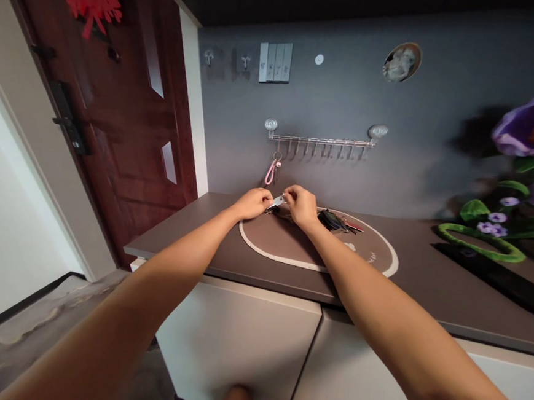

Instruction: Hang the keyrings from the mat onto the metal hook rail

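Note:
Above the left part of an oval brown mat [286,251] with a pale rim, both hands meet at a small flat silvery key tag [277,201]. My left hand [254,203] pinches its left end. At its other end, the fingertips of my right hand [301,204] are closed on what looks like a small ring. Something dark hangs just under the tag, too small to make out. Right of my right hand lies a bunch of keys [332,220] on the mat, partly hidden by the wrist.
A clear hook rail [322,141] is fixed to the grey wall, with a pink-strapped keyring [270,171] on its left end. Purple flowers [530,140] and a long black object [496,280] occupy the right of the counter [412,285]. A red-brown door [128,133] stands left.

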The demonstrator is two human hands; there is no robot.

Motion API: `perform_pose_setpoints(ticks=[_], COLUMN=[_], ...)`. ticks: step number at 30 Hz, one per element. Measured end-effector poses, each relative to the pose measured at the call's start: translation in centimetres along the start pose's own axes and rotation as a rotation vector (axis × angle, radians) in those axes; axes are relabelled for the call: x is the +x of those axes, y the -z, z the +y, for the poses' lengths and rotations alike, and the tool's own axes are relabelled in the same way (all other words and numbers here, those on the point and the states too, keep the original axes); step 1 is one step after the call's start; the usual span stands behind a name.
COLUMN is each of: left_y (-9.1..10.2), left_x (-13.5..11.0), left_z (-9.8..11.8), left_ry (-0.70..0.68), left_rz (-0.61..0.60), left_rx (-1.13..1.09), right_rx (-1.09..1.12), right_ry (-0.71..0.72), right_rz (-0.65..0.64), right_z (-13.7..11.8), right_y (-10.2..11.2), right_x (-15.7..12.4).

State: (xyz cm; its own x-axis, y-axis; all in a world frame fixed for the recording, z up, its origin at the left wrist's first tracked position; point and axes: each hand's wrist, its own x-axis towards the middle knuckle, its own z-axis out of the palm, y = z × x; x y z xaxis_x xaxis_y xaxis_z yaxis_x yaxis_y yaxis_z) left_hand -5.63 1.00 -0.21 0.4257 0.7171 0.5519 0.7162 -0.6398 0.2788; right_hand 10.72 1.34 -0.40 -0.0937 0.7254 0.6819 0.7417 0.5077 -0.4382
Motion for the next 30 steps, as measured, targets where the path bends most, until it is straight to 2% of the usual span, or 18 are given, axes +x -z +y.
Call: perform_pose_setpoints(ticks=[3, 8, 14, 17, 26, 30], left_y=[0.0, 0.3, 0.5, 0.5, -0.1, -0.3], left_x=[0.0, 0.1, 0.0, 0.0, 0.4, 0.5], left_z=[0.1, 0.7, 1.1, 1.0, 0.5, 0.6], left_ry=[-0.008, -0.003, -0.034, 0.015, 0.170, 0.199], left_rz=[0.022, 0.137, 0.154, 0.170, 0.256, 0.278], left_rx=[-0.039, -0.114, -0.136, -0.206, -0.554, -0.675], right_rx=[0.048, 0.107, 0.144, 0.196, 0.625, 0.717], right_ry=[-0.004, 0.016, 0.064, 0.079, -0.053, -0.136], right_rz=[-0.007, -0.039, -0.056, -0.049, -0.097, -0.137], right_z=[-0.3, -0.8, -1.2, -1.3, -0.8, -0.9], right_y=[0.1, 0.1, 0.3, 0.4, -0.4, -0.5], right_x=[0.0, -0.1, -0.2, -0.3, 0.2, 0.0])
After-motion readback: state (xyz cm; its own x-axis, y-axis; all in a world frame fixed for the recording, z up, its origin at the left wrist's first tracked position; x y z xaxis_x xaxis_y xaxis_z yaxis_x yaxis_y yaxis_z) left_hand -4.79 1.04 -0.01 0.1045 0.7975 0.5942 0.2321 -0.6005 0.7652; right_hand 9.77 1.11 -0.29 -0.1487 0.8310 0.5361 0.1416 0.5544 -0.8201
